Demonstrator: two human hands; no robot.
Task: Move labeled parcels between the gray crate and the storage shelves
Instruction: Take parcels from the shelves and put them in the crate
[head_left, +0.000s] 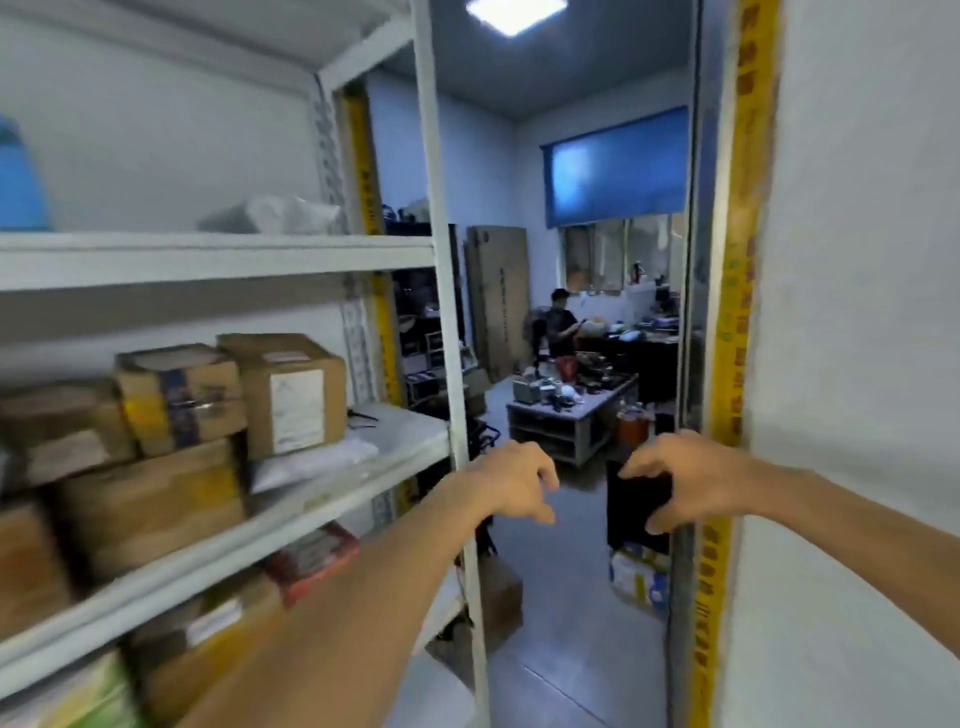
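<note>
My left hand (514, 483) is loosely curled and empty, my right hand (691, 483) curls by a dark object (636, 501), grip undetermined; parcels (234, 400) sit stacked on the left shelves (218, 254), gray crate unseen, so a careless reach risks toppling them.

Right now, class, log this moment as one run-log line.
left hand empty, loosely curled | right hand by dark object, grip unclear | boxes on shelf

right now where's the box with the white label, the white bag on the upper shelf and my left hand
box with the white label (296, 410), head view, on its front label
white bag (275, 214), head view, on its crumpled middle
left hand (511, 480), head view, on the back of the hand
</note>
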